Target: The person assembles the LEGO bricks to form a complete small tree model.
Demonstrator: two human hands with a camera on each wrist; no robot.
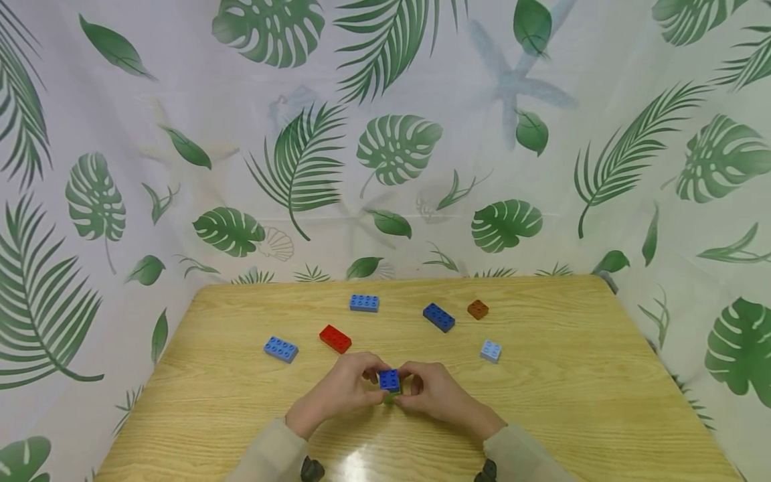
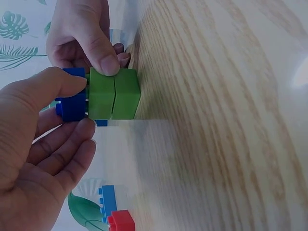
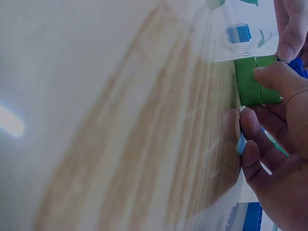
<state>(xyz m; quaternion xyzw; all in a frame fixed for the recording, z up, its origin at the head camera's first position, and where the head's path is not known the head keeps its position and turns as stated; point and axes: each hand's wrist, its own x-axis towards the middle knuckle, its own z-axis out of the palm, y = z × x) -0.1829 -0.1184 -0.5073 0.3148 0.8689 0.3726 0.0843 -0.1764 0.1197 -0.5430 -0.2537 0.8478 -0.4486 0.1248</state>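
Observation:
In the head view both hands meet over a small stack of toy building bricks near the table's front. My left hand (image 1: 343, 388) pinches a blue brick (image 2: 73, 103) between thumb and fingers. It sits at the top of two stacked green bricks (image 2: 127, 96), and a narrow gap with studs shows between blue and green in the left wrist view. My right hand (image 1: 442, 393) grips the green bricks, its thumb pressed across their near side. The lower green brick stands at the tabletop.
Around the wooden table (image 1: 211, 402) lie loose bricks: a red brick (image 1: 334, 339), a medium-blue brick (image 1: 281, 349), another medium-blue brick (image 1: 364, 304), a dark blue brick (image 1: 439, 317), a brown brick (image 1: 478, 309) and a pale blue brick (image 1: 490, 351). A leaf-printed curtain (image 1: 421, 254) hangs behind.

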